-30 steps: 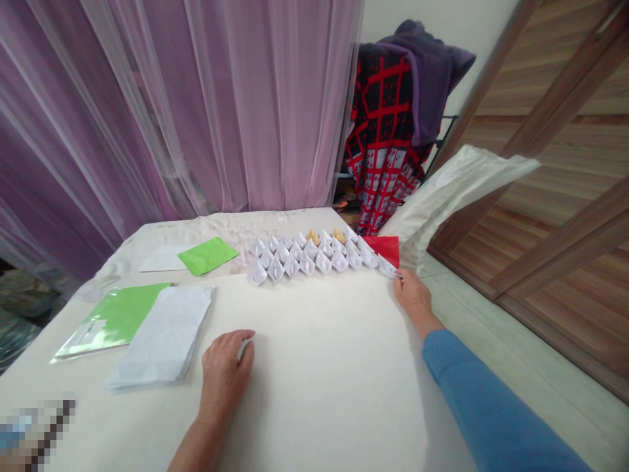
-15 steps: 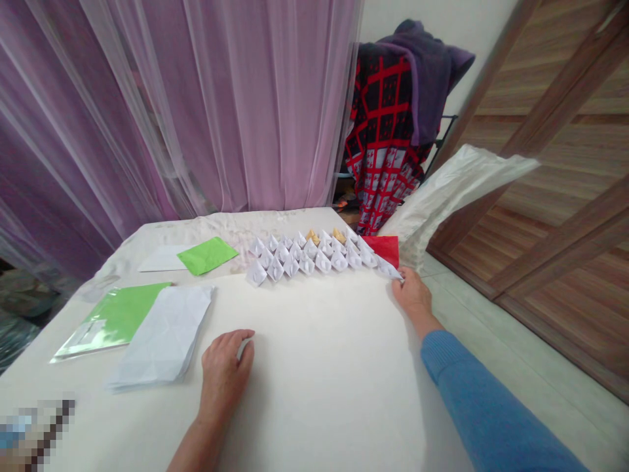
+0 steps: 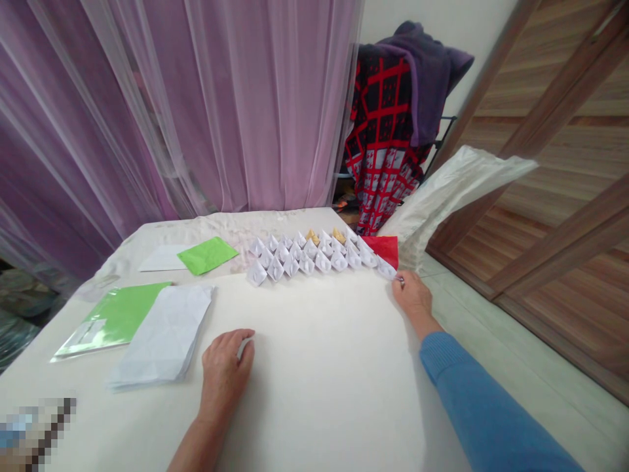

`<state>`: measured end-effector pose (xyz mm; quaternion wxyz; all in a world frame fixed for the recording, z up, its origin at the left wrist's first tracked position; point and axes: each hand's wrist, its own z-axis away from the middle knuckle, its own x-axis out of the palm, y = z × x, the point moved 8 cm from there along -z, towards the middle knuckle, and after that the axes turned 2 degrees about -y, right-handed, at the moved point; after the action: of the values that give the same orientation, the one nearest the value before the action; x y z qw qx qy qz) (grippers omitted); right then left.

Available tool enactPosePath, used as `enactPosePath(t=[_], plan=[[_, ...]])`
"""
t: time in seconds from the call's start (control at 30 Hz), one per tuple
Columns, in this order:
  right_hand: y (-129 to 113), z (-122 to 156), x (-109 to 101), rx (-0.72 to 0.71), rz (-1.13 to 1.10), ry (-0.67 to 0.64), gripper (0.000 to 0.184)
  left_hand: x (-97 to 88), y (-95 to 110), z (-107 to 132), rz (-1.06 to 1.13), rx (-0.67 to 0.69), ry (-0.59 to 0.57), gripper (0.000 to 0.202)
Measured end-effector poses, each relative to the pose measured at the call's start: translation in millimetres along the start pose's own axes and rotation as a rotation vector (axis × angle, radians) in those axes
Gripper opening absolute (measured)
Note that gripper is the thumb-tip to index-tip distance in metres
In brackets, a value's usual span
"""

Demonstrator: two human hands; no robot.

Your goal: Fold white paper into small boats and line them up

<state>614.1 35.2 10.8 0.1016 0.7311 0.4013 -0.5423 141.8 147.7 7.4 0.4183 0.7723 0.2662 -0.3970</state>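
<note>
Several small white folded paper boats (image 3: 314, 257) stand in rows at the far side of the white table (image 3: 319, 367), with two yellowish ones (image 3: 313, 235) among them. My right hand (image 3: 414, 298), in a blue sleeve, reaches to the right end of the row, its fingertips pinched on the last white boat (image 3: 389, 269) beside a red paper sheet (image 3: 386, 247). My left hand (image 3: 223, 370) rests palm down on the table, fingers curled together, just right of a stack of white paper (image 3: 164, 334).
A glossy green packet (image 3: 111, 320) lies left of the stack. A green sheet (image 3: 206, 255) and a white sheet (image 3: 160, 259) lie further back. Purple curtains hang behind. Clothes drape a rack at the back right, with a white sack (image 3: 452, 190) beside the table.
My right hand has shifted slightly at the end of the boat row. My left hand has stayed still.
</note>
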Motion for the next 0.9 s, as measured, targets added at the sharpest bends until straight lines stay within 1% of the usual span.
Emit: enactPosePath(t=[0.1, 0.27, 0.4, 0.57, 0.63, 0.8, 0.9], plan=[[-0.4, 0.8, 0.2, -0.002, 0.000, -0.003, 0.019, -0.4, 0.6, -0.2, 0.006, 0.004, 0.003, 0.026], [1.0, 1.8, 0.2, 0.027, -0.006, 0.006, 0.026, -0.7, 0.5, 0.2, 0.011, 0.001, 0.009, 0.027], [2.5, 1.3, -0.4, 0.038, -0.012, 0.014, 0.029, 1.2, -1.3, 0.3, 0.007, -0.010, -0.012, 0.028], [4.0, 0.4, -1.2, 0.026, -0.017, 0.029, 0.032, 1.9, -0.7, -0.7, 0.018, 0.017, -0.011, 0.027], [2.1, 0.6, -2.0, -0.013, -0.013, 0.049, 0.035, 1.7, -0.6, -0.9, 0.012, 0.020, -0.004, 0.027], [-14.9, 3.9, -7.0, -0.235, 0.064, 0.165, 0.037, 1.5, 0.3, -0.3, -0.005, 0.026, 0.003, 0.027], [-19.7, 3.0, -6.1, -0.262, 0.094, 0.179, 0.035, 2.4, 0.0, -0.1, -0.013, 0.023, -0.002, 0.027]])
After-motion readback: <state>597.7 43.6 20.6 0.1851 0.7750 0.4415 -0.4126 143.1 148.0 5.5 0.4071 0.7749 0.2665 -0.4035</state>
